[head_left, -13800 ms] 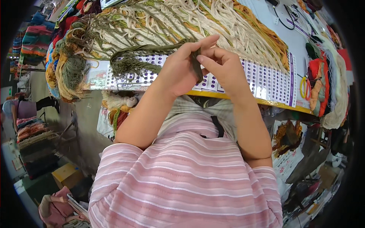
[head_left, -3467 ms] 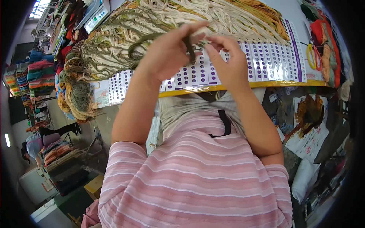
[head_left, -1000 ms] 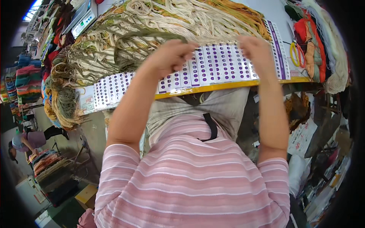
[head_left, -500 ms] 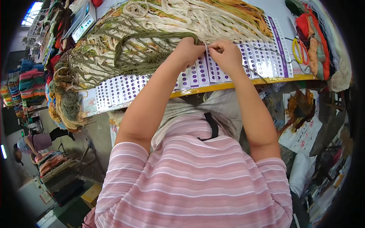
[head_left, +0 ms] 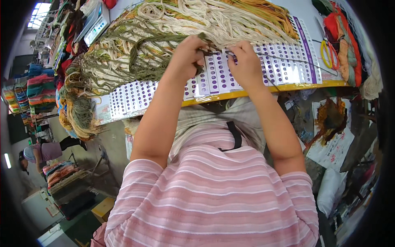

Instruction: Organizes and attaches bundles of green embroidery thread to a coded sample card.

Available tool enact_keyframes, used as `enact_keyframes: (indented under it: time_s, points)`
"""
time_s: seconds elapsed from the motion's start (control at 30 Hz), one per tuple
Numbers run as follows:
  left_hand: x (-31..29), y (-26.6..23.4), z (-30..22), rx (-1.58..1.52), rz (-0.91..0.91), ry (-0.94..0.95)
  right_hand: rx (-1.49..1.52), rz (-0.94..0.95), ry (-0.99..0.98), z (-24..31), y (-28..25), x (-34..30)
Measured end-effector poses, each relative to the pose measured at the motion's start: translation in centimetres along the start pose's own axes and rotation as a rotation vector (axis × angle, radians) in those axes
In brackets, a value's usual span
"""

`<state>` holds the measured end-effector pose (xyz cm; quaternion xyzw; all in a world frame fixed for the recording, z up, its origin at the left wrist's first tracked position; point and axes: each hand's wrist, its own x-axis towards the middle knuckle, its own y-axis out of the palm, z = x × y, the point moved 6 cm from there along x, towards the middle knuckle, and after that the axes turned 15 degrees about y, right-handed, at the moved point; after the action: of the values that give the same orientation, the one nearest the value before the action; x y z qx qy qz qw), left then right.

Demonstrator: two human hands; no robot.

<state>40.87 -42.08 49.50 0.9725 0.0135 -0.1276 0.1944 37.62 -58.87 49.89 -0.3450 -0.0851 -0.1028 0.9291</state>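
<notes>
My left hand [head_left: 188,57] is closed round a bundle of olive-green yarn [head_left: 154,39], which trails off to the left in a loop. A short dark end shows below its fingers. Just to its right, my right hand [head_left: 247,64] pinches a thin dark strand of yarn [head_left: 221,51] that runs across the gap between both hands. Under the hands lie white cards with rows of purple dots [head_left: 218,76]. Beyond them spreads a thick layer of cream yarn [head_left: 193,22] with orange and green parts.
Scissors with yellow and red handles [head_left: 327,54] lie at the table's right, beside coloured skeins [head_left: 345,45]. A scale [head_left: 96,31] stands at the back left. The yellow table edge [head_left: 230,95] is near my body. A person [head_left: 43,153] bends by hanging yarn at the left.
My hands, close together before, have drawn apart, the left one going left with the green yarn. A dark strand now spans the gap between them. The view has shifted slightly.
</notes>
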Motion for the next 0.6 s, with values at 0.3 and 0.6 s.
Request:
enact_keyframes:
  time_s: [0.3, 0.6]
  points:
    - [-1.5, 1.8, -0.2, -0.242, 0.381, -0.254, -0.150, -0.049, -0.085, 0.5, 0.6, -0.1]
    - [0.0, 2.2, 0.1, 0.809, 0.280, 0.259, -0.135, -0.211, -0.193, 1.3, -1.0, 0.2]
